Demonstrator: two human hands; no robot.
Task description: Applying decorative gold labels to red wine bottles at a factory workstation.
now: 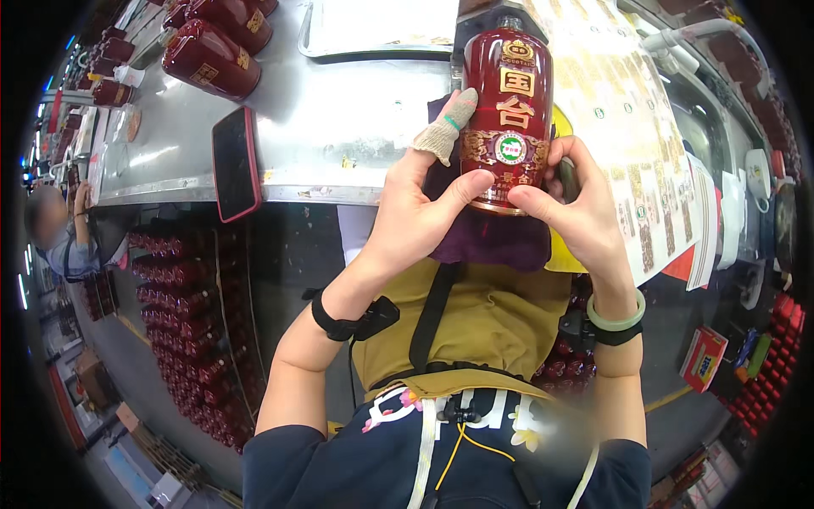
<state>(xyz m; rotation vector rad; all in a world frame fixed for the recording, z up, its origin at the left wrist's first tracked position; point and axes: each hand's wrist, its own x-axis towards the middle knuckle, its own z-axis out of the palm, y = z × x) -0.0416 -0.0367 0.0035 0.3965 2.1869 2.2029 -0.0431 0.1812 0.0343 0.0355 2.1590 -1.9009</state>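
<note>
A dark red glass bottle with gold lettering and a round green-and-white sticker lies tilted in front of me, its neck pointing away. My left hand grips its left side, the thumb pressed near the base. Pale knitted covers sit on fingers of that hand. From the right, my right hand closes on the lower part, its thumb near the base too. A dark rounded thing shows beside the right fingers; its kind is unclear. Beneath the bottle is a dark purple cloth.
Sheets of gold stickers cover the right side of the metal table. A red-cased phone lies at its near edge. More red bottles lie far left, near a metal tray. Another person is at left.
</note>
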